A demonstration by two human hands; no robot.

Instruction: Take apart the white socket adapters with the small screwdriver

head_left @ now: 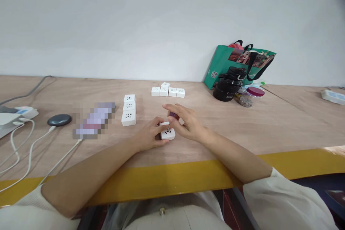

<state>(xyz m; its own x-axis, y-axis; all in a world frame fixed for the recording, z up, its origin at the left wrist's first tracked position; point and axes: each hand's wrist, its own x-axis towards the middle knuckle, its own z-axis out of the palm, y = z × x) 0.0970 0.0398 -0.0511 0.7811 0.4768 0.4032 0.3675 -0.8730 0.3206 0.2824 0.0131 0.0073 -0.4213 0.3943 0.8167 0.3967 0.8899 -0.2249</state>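
A white socket block [168,134] lies on the wooden table [210,115] in front of me. My left hand [151,134] grips it from the left side, fingers at its far and near edges. In my right hand [185,120] is a small screwdriver with a dark purple handle [173,115]; its thin shaft points down at the middle of the block's slotted face. To the left, three white socket blocks [128,118] stand in a column. Farther back, several more white socket blocks [172,92] sit in a group near the wall.
At the back right are a green bag [218,61], a black bottle [228,86] and a jar with a red lid [255,92]. On the left lie a blurred phone [95,120], a dark round device [59,119], white cables and a power strip [28,112].
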